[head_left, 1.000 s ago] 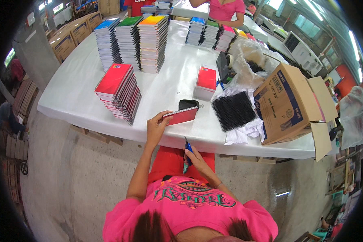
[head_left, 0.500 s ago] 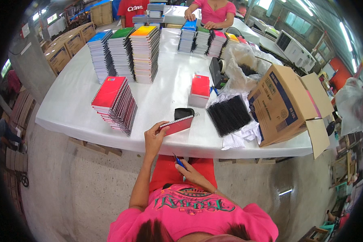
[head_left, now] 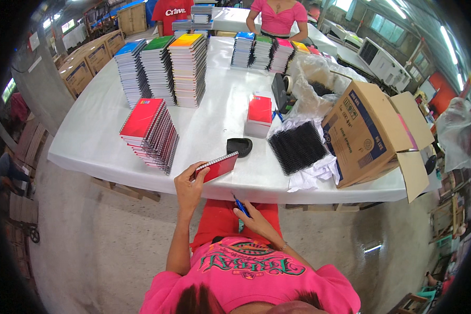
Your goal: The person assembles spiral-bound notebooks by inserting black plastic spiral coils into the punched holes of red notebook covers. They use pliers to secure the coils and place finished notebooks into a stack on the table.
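Red spiral notebook [head_left: 218, 167] sits gripped in the left hand [head_left: 187, 184] at the white table [head_left: 97, 131] edge; right hand [head_left: 252, 219] below pinches a blue pen [head_left: 240, 205]. Concrete workshop floor [head_left: 89, 251] underneath.

This is a workshop floor where notebooks are bound and packed — a small factory hall. Tall stacks of spiral notebooks [head_left: 162, 73] in many colours stand on a long white surface [head_left: 94, 131], beside a heap of black binding coils [head_left: 298, 148] and an open cardboard box [head_left: 369, 133]. More cartons [head_left: 86, 65] sit along the wall, the floor is bare concrete [head_left: 104, 246], and other people work at the far end — one in a pink top [head_left: 278, 18].
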The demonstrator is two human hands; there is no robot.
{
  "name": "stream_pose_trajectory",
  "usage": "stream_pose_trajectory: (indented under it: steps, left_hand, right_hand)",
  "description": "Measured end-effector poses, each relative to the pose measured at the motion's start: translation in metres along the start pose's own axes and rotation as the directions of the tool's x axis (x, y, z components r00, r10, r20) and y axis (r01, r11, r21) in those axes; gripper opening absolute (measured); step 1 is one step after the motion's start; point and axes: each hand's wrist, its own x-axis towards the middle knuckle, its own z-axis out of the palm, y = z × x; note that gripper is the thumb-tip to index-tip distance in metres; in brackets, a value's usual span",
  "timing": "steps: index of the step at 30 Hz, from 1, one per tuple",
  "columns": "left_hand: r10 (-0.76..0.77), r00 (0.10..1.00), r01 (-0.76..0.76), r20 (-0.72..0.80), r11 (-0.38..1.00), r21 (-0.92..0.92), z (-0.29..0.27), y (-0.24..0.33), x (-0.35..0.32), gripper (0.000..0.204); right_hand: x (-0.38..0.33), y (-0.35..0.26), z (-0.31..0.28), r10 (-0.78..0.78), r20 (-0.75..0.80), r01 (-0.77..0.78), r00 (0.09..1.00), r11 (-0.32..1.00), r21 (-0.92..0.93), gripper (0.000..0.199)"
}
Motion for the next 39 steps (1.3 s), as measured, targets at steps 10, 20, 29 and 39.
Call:
stream_pose_trajectory:
  steps: [10, 20, 29, 39]
  left_hand:
    - [0.008, 0.999, -0.011, 0.032, 0.997, 0.081, -0.001, 0.015, -0.005, 0.018]
    - [0.137, 0.990, -0.142, 0.039, 0.977, 0.158, 0.002, 0.025, -0.004, 0.019]
    - [0.105, 0.994, -0.110, 0.041, 0.984, 0.141, 0.002, 0.030, -0.007, 0.019]
    - [0.047, 0.999, -0.049, 0.014, 0.990, 0.134, 0.001, 0.035, -0.002, 0.019]
  right_hand:
    - [-0.014, -0.002, 0.018, 0.038, 0.018, -0.038, 0.999, 0.999, 0.012, 0.061]
    - [-0.004, 0.013, 0.013, -0.166, -0.159, 0.145, 0.973, 0.980, -0.137, 0.056]
    - [-0.008, 0.026, 0.017, -0.173, -0.149, 0.151, 0.973, 0.977, -0.151, 0.056]
    - [-0.007, 0.017, 0.015, -0.239, -0.197, 0.206, 0.951, 0.963, -0.172, 0.056]
